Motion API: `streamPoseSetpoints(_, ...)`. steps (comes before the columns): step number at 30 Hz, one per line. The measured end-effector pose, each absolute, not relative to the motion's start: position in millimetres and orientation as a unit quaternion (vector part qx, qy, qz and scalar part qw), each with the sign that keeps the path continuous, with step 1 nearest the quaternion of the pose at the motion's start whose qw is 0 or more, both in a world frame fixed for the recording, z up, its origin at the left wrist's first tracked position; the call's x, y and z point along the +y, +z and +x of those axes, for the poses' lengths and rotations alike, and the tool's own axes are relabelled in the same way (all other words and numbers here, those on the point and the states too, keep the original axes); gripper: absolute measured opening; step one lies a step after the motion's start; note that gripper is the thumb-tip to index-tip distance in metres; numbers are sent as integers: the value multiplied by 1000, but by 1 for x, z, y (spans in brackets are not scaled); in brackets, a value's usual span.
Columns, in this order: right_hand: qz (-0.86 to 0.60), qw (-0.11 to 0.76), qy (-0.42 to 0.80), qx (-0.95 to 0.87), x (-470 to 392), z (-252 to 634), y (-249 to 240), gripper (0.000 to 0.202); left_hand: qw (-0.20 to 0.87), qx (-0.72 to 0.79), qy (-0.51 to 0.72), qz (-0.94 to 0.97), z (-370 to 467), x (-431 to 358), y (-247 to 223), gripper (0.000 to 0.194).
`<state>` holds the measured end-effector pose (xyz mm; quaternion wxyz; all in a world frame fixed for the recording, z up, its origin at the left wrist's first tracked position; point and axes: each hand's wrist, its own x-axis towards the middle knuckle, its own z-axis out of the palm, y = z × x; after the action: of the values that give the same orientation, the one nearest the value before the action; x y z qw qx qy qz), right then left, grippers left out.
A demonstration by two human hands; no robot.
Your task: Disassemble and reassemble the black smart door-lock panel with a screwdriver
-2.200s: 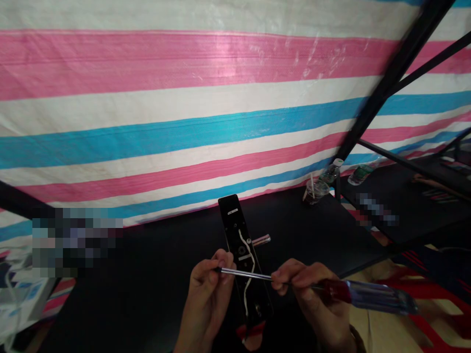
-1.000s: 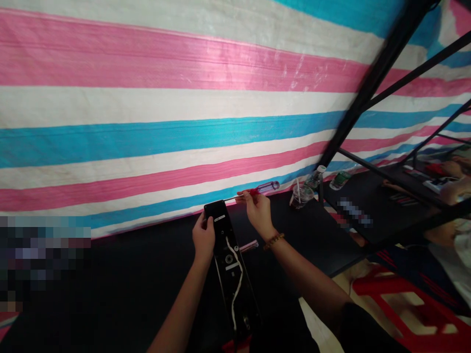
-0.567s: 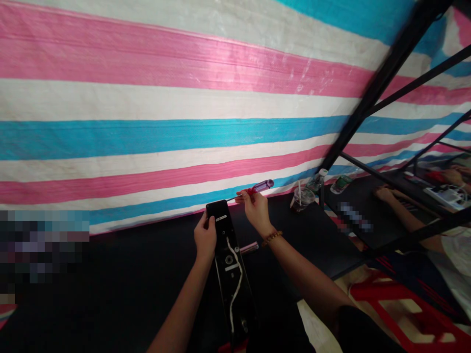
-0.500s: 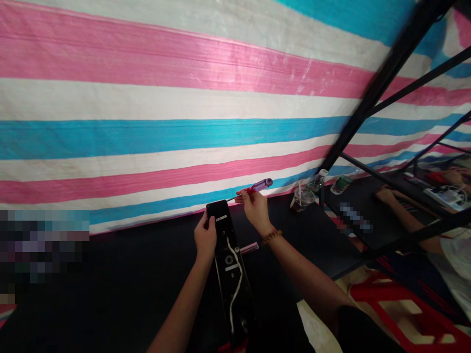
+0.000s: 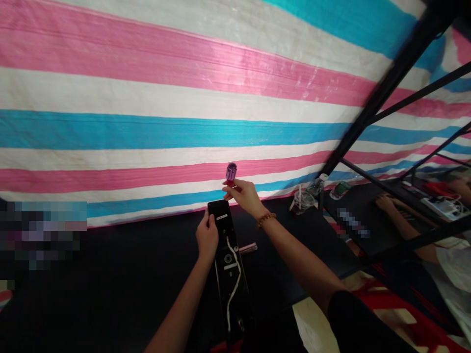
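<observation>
My left hand (image 5: 207, 236) grips the far left edge of a long black panel (image 5: 222, 226), its thumb lying on the upper face. The panel has white labels, round fittings and a white cable (image 5: 238, 275) running down its length. Above the panel's far end, my right hand (image 5: 245, 197) pinches a screwdriver with a purple and red handle (image 5: 231, 172). The handle stands nearly upright; the shaft and tip are hidden behind my fingers. Beside the panel's right edge, a pinkish slim object (image 5: 248, 248) lies on the black table (image 5: 147, 274).
A lidded plastic cup with a straw (image 5: 302, 201) and a clear bottle (image 5: 317, 185) stand at the right, near a black metal post (image 5: 353, 127). Striped sheeting (image 5: 184, 132) hangs behind the table. Another person's hand (image 5: 385, 202) rests on the neighbouring table, near a white power strip (image 5: 439, 208).
My right hand has moved left and slightly up, turning the screwdriver from a sideways slant to nearly upright over the panel's end. The left hand keeps its hold on the panel.
</observation>
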<state>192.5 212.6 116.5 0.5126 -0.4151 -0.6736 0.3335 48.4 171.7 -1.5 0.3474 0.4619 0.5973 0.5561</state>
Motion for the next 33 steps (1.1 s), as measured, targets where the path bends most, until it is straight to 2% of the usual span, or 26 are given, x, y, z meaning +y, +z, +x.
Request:
streamPoseSetpoints(4, -432, 512, 355, -652, 215, 193, 110, 29, 346, 596, 555, 466, 49, 171, -1, 44)
streamPoseSetpoints(8, -460, 552, 331, -612, 214, 188, 110, 30, 341, 597, 550, 473, 49, 171, 1, 45)
streamPoseSetpoints(12, -416, 553, 362, -624, 214, 186, 112, 32, 337, 606, 538, 478, 48, 170, 3, 46)
streamPoseSetpoints(15, -389, 534, 391, -641, 215, 187, 110, 26, 333, 614, 530, 480, 48, 171, 3, 45)
streamPoseSetpoints(23, -430, 573, 353, -602, 214, 181, 107, 32, 329, 613, 531, 484, 47, 172, -1, 46)
streamPoseSetpoints(27, -391, 561, 374, -627, 212, 183, 106, 24, 326, 607, 534, 491, 47, 173, -2, 45)
streamPoseSetpoints(33, -436, 591, 342, -586, 208, 181, 100, 27, 322, 599, 540, 495, 47, 174, -3, 46)
